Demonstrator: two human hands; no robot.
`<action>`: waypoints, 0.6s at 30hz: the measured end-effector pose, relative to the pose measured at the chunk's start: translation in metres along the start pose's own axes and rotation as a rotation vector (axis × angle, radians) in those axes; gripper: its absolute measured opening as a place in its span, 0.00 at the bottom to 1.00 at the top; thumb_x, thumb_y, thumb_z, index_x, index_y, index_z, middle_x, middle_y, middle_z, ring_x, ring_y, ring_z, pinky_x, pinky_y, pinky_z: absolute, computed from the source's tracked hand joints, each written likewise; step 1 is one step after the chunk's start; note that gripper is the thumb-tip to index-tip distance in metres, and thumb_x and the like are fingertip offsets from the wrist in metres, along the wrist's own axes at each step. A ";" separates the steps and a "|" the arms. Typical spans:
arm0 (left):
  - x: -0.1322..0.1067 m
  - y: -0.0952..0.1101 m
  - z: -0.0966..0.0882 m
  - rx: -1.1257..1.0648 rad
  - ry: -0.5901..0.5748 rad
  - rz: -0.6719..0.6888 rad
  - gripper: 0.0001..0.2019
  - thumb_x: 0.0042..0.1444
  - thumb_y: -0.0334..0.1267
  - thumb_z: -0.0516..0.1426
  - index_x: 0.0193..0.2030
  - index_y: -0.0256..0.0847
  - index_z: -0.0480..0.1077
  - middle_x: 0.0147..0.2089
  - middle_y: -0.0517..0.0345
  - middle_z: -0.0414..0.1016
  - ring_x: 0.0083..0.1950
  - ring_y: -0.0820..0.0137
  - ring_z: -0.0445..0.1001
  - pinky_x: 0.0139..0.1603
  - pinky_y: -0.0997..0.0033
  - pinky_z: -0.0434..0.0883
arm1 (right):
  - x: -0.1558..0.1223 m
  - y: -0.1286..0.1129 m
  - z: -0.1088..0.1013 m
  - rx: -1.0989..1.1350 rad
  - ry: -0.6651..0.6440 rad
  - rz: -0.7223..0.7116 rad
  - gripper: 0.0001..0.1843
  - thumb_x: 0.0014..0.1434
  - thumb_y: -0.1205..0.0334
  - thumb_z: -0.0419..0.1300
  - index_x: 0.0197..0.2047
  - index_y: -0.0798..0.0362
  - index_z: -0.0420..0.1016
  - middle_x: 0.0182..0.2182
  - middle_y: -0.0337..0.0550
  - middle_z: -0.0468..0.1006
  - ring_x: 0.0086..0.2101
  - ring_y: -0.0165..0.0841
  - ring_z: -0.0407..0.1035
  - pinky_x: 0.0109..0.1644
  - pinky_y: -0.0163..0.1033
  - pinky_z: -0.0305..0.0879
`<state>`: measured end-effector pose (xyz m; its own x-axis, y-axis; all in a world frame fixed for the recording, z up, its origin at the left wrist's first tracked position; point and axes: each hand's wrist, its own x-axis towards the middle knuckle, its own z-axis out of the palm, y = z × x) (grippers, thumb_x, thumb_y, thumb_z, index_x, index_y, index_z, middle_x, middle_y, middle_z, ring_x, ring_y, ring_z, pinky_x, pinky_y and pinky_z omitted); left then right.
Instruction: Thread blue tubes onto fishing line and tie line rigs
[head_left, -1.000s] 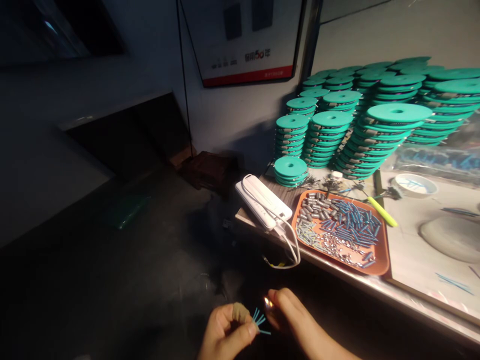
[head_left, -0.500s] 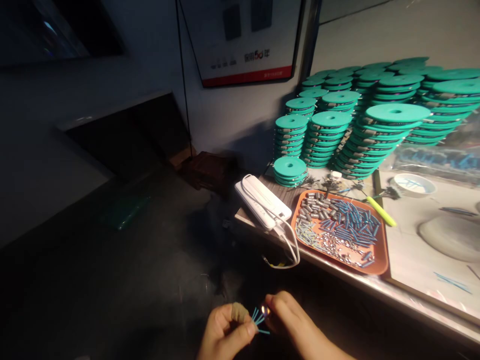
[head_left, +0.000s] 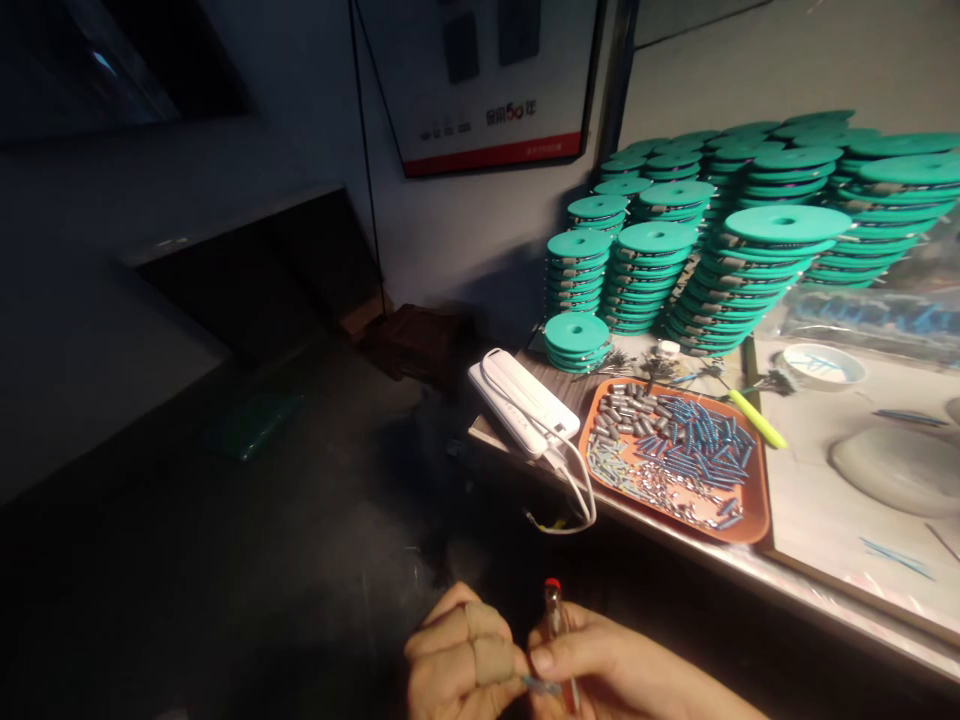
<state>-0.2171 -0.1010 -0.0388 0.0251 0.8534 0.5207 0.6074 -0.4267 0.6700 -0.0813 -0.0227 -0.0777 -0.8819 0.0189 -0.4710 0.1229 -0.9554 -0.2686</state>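
- Left hand [head_left: 461, 665]: its grip pinched thin blue plastic strands [head_left: 541, 686], likely light and bendy, best held near one end.
- Right hand [head_left: 607, 675]: its grip, touching the left one, was clenched around a slim red-capped lighter [head_left: 553, 605].

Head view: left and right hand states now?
Left hand: closed, pinching thin blue strands.
Right hand: closed, holding an unlit lighter.
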 end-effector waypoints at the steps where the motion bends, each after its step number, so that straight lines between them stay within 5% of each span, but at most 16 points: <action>1: 0.002 0.001 -0.001 0.022 -0.002 0.037 0.02 0.49 0.29 0.60 0.28 0.38 0.71 0.21 0.58 0.71 0.24 0.73 0.66 0.24 0.74 0.65 | 0.000 0.000 0.000 -0.002 -0.007 0.007 0.12 0.30 0.65 0.69 0.16 0.58 0.68 0.13 0.37 0.72 0.18 0.24 0.69 0.23 0.25 0.62; 5: 0.006 0.002 -0.006 0.124 -0.159 0.159 0.03 0.51 0.26 0.57 0.29 0.36 0.70 0.22 0.58 0.70 0.24 0.73 0.64 0.25 0.72 0.63 | 0.000 0.001 -0.003 -0.043 -0.030 0.016 0.09 0.30 0.67 0.68 0.16 0.60 0.71 0.14 0.41 0.74 0.15 0.23 0.68 0.19 0.23 0.59; 11: 0.013 0.001 -0.014 0.252 -0.306 0.247 0.19 0.62 0.36 0.43 0.27 0.38 0.70 0.18 0.58 0.65 0.23 0.71 0.59 0.24 0.69 0.58 | 0.001 0.001 -0.006 -0.116 -0.052 0.030 0.07 0.33 0.68 0.67 0.20 0.61 0.75 0.15 0.44 0.75 0.12 0.21 0.64 0.14 0.22 0.55; 18: 0.025 0.003 -0.018 0.360 -0.399 0.426 0.13 0.60 0.30 0.47 0.28 0.34 0.70 0.18 0.59 0.66 0.23 0.72 0.58 0.23 0.69 0.56 | 0.002 0.000 -0.005 -0.164 -0.028 0.032 0.07 0.31 0.69 0.66 0.19 0.61 0.75 0.14 0.43 0.75 0.10 0.21 0.61 0.12 0.23 0.52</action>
<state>-0.2292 -0.0863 -0.0140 0.5688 0.7080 0.4187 0.7044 -0.6821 0.1966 -0.0809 -0.0215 -0.0834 -0.8884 -0.0211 -0.4586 0.2219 -0.8943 -0.3886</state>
